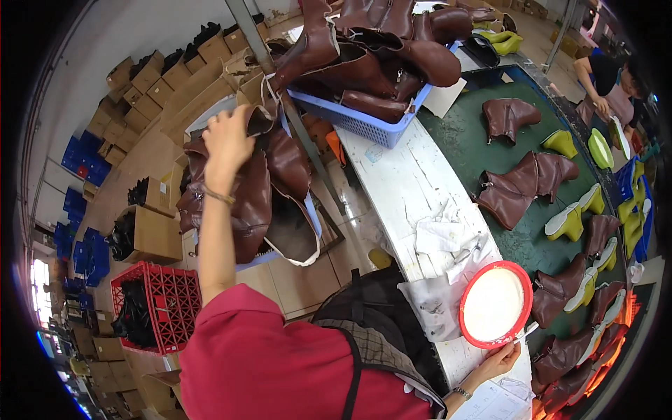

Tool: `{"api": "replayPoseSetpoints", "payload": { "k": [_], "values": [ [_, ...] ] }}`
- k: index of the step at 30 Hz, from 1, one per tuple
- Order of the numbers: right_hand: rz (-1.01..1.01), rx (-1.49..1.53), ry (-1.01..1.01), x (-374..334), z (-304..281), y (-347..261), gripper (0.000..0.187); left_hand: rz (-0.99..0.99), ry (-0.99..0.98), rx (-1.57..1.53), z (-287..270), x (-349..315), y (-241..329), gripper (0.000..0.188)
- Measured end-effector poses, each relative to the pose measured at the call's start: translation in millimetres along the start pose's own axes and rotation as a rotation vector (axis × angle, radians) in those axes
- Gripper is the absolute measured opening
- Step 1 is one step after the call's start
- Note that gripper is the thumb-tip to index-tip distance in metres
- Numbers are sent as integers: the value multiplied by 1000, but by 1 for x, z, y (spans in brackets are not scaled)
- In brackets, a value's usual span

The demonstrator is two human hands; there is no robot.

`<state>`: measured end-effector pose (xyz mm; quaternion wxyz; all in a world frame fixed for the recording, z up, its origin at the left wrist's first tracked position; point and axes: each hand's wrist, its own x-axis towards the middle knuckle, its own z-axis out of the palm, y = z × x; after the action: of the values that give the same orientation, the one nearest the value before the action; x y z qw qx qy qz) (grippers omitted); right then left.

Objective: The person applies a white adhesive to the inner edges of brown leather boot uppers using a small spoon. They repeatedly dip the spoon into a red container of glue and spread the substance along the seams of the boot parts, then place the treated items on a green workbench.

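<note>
My left hand (229, 140) is over a pile of brown ankle boots (245, 199) in a crate at the left. Its fingers are apart and bent over the upper boots; their tips are partly hidden. At the lower right, my right hand (498, 362) grips a white-handled brush (526, 332) beside a red-rimmed bowl (465, 308). White paste (493, 304) fills the bowl. White sheets of paper (493, 402) lie near my right wrist.
A blue basket (350, 112) heaped with brown boots stands on the white bench (399, 168). Beyond it, boots and yellow-green shoe lasts (565, 220) lie on a green conveyor (455, 133). A red crate (171, 301) stands left; another person (609, 87) works far right.
</note>
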<state>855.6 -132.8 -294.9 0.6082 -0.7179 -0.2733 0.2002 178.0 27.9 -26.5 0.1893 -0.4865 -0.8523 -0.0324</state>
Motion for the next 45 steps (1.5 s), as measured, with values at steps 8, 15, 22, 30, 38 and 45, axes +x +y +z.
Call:
{"api": "replayPoseSetpoints", "payload": {
  "k": [8,15,22,30,38,45],
  "values": [
    [-45,22,-1,0,-8,9,28,190,-167,8,77,65,-52,99],
    [-78,44,-13,-1,-3,8,18,93,724,-380,34,69,-82,54],
    [-41,75,13,-3,1,6,20,99,690,-1108,-118,-50,27,55],
    [24,91,-59,2,-13,-49,28,851,161,-1284,-8,-114,229,58],
    [-342,-716,-63,-35,-23,-135,12,891,-374,-951,66,-145,265,102],
    [-444,-924,-169,-61,-13,-150,13,797,-382,-843,84,-134,326,128]
  ]
}}
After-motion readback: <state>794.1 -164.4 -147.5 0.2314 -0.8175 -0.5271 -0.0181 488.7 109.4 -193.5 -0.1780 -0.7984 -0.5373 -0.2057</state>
